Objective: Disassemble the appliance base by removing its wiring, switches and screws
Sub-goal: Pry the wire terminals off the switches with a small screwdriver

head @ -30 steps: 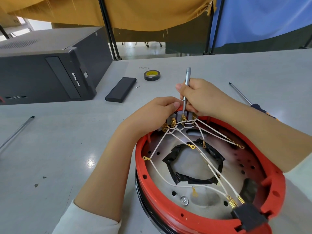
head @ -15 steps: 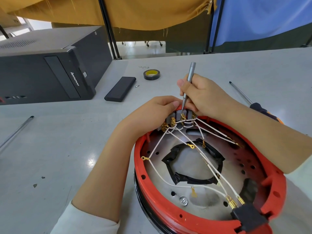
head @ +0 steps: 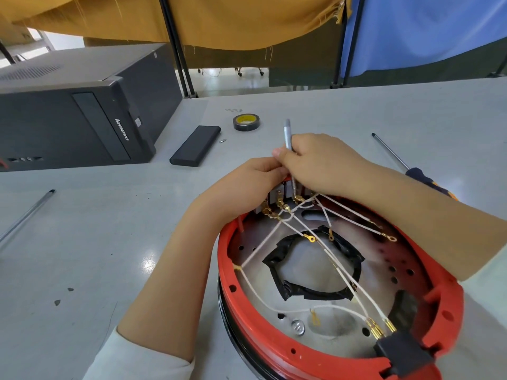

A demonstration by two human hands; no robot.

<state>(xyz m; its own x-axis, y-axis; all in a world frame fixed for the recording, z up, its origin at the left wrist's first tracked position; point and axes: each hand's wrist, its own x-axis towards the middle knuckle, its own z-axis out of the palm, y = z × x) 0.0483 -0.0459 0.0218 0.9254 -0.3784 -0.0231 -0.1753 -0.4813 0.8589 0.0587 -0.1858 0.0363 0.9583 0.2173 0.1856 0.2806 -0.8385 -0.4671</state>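
Observation:
The red appliance base [head: 247, 311] lies open side up in front of me, with a metal plate and white wires [head: 340, 272] with brass terminals running across it. At its far rim sit the switches [head: 277, 194] with brass connectors. My right hand [head: 321, 163] grips a thin silver screwdriver [head: 288, 133], its tip down among the switch terminals. My left hand [head: 247, 187] curls over the far rim and holds the switch block; its fingertips are partly hidden. A black connector block [head: 400, 355] sits at the near rim, and a screw [head: 297, 326] lies on the plate.
A black computer tower [head: 82, 111] lies at the far left. A black flat case [head: 196, 149], a tape roll [head: 246, 122] and a small bit [head: 222, 141] lie behind the base. A long screwdriver [head: 406, 165] lies right, a metal rod [head: 27, 215] left.
My right hand has tilted the silver screwdriver from leaning right to nearly upright and shifted it slightly left over the switch terminals. My left hand stays on the switch block.

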